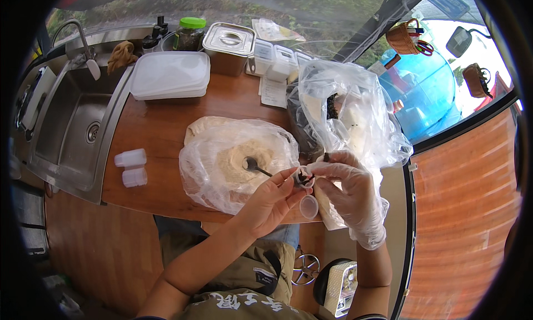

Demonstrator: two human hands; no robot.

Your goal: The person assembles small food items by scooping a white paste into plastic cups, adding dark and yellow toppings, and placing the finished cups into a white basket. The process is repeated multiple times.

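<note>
My bare left hand (270,199) is closed round a small clear plastic cup (310,182) near the table's front edge. Dark bits (303,178) lie inside it, and a round clear lid (308,207) hangs just below. My right hand (351,193), in a thin clear glove, has its fingers bent together at the cup's rim. Something small and dark shows by its fingertips, too little to name. Left of the cup, an open plastic bag (191,173) holds pale powder (230,163) with a dark-handled spoon (258,168) in it.
A large clear bag (383,137) with dark contents stands right. Small plastic cups (133,158) lie left, beside the steel sink (69,112). Behind are a white lidded box (170,74), a steel container (229,39), a green-lidded jar (190,34) and clear boxes (281,63).
</note>
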